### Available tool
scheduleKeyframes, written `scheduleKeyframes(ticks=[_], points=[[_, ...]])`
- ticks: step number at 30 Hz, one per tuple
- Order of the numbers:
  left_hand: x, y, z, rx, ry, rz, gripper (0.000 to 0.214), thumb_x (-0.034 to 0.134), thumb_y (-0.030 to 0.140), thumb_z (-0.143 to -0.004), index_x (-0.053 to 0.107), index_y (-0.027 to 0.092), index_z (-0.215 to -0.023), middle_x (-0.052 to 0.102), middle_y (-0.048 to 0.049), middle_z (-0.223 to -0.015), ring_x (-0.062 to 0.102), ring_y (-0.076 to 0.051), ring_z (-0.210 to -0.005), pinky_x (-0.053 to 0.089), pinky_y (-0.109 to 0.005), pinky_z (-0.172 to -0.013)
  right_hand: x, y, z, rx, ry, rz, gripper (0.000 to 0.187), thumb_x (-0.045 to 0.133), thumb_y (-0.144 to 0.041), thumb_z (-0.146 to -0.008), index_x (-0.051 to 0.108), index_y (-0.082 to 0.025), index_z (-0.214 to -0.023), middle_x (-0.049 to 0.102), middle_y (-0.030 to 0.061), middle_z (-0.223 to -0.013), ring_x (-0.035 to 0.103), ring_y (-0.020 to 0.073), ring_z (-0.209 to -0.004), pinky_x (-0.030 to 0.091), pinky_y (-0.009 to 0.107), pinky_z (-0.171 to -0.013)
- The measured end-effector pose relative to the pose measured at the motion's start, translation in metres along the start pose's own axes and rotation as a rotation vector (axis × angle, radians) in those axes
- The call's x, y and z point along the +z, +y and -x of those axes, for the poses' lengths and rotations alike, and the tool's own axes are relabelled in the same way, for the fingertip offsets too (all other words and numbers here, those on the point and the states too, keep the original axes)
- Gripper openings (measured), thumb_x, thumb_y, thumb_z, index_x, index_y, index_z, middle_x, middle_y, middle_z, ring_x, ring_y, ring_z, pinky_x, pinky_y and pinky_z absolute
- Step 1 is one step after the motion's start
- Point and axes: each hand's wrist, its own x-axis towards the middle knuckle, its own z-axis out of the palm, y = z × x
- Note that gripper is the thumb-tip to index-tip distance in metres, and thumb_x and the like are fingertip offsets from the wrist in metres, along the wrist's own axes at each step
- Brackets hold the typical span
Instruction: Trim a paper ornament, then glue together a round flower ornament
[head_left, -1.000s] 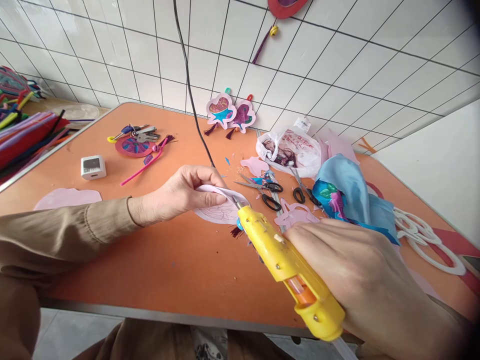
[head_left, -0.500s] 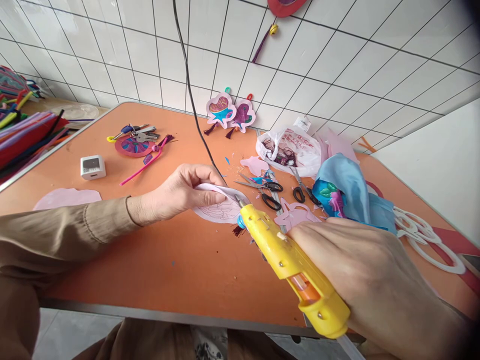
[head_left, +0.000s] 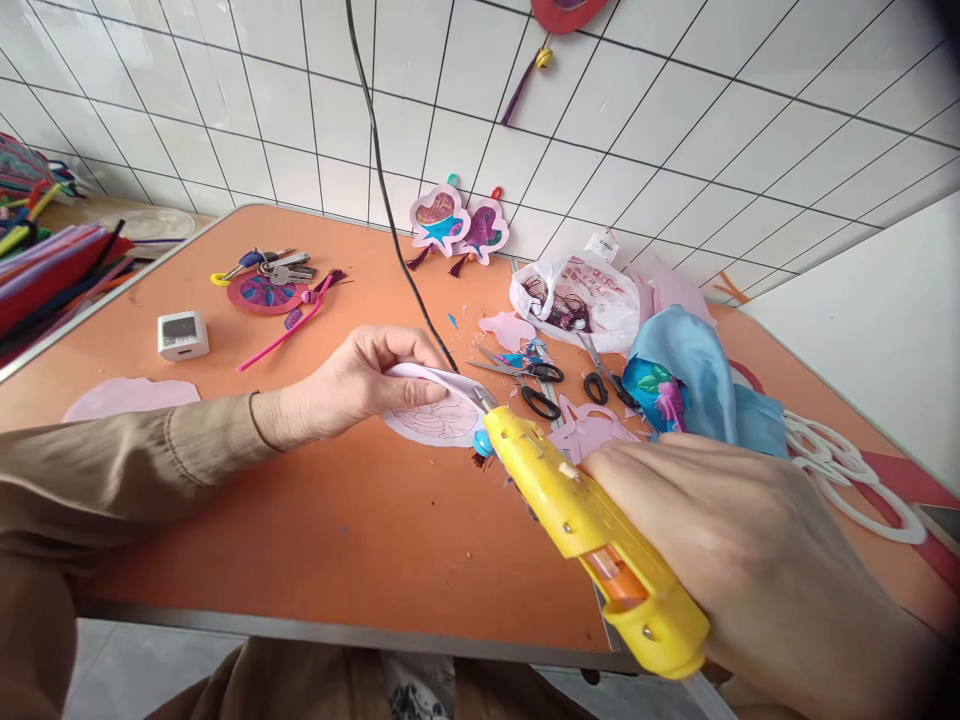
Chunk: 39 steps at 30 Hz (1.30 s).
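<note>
My left hand (head_left: pixel 375 380) pinches a pale pink felt piece (head_left: pixel 439 420) with line drawing on its face, thumb on top and fingers behind. A blue bead (head_left: pixel 482 443) with a dark tassel hangs at the piece's right edge. In my right hand (head_left: pixel 735 540) is a yellow hot glue gun (head_left: pixel 592 530), the fingers wrapped round its far side and hidden. Its metal nozzle meets the right edge of the felt piece, by the upper fold. A clear glue stick sticks out of the gun's rear end.
Black-handled scissors (head_left: pixel 541 385), pink scraps (head_left: pixel 589 430) and blue satin cloth (head_left: pixel 697 370) lie to the right, before a plastic bag (head_left: pixel 577 300). On the left are a white charger (head_left: pixel 182 335), keys (head_left: pixel 289 270) and a pink cutout (head_left: pixel 131 397). A black cable (head_left: pixel 382 190) hangs down behind.
The glue gun has shifted slightly right and down, its nozzle moving along the felt's right edge. My left hand keeps its pinch on the felt piece.
</note>
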Motion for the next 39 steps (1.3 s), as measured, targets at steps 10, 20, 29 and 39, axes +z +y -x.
scheduleKeyframes(ticks=[10, 20, 29, 39], points=[[0.0018, -0.0023, -0.0006, -0.027, -0.026, 0.021, 0.019, 0.087, 0.023, -0.072, 0.071, 0.012, -0.073, 0.076, -0.0041, -0.072, 0.069, -0.012, -0.064, 0.056, -0.019, -0.058, 0.0056, 0.0003, -0.0005, -0.031, -0.052, -0.056, 0.030, 0.040, -0.020, -0.091, 0.045, -0.024, -0.062, 0.051, -0.0009, -0.055, 0.050, 0.0166, -0.045, 0.038, 0.032, -0.044], [0.0026, -0.0020, -0.0013, -0.022, -0.017, -0.048, 0.020, 0.088, 0.023, -0.070, 0.071, 0.012, -0.071, 0.076, -0.0054, -0.074, 0.069, -0.013, -0.065, 0.055, -0.020, -0.061, 0.0067, -0.0010, -0.0024, -0.027, -0.035, -0.075, 0.031, 0.042, -0.013, -0.088, 0.045, -0.023, -0.059, 0.048, -0.0018, -0.051, 0.048, 0.0153, -0.043, 0.035, 0.030, -0.045], [0.0004, -0.0033, -0.0005, -0.004, -0.046, -0.040, 0.020, 0.087, 0.026, -0.072, 0.072, 0.012, -0.074, 0.076, -0.0056, -0.074, 0.070, -0.014, -0.067, 0.056, -0.021, -0.062, 0.0048, 0.0010, -0.0015, -0.041, -0.049, -0.011, 0.033, 0.042, -0.010, -0.088, 0.044, -0.024, -0.058, 0.049, -0.0019, -0.049, 0.049, 0.0166, -0.040, 0.034, 0.031, -0.044], [0.0007, -0.0033, -0.0001, 0.006, -0.010, -0.091, 0.023, 0.088, 0.027, -0.069, 0.071, 0.012, -0.073, 0.075, -0.0061, -0.076, 0.069, -0.015, -0.068, 0.056, -0.022, -0.062, 0.0032, 0.0024, -0.0014, -0.045, -0.041, 0.036, 0.031, 0.042, -0.006, -0.083, 0.041, -0.024, -0.057, 0.047, -0.0025, -0.047, 0.044, 0.0152, -0.038, 0.033, 0.031, -0.043]])
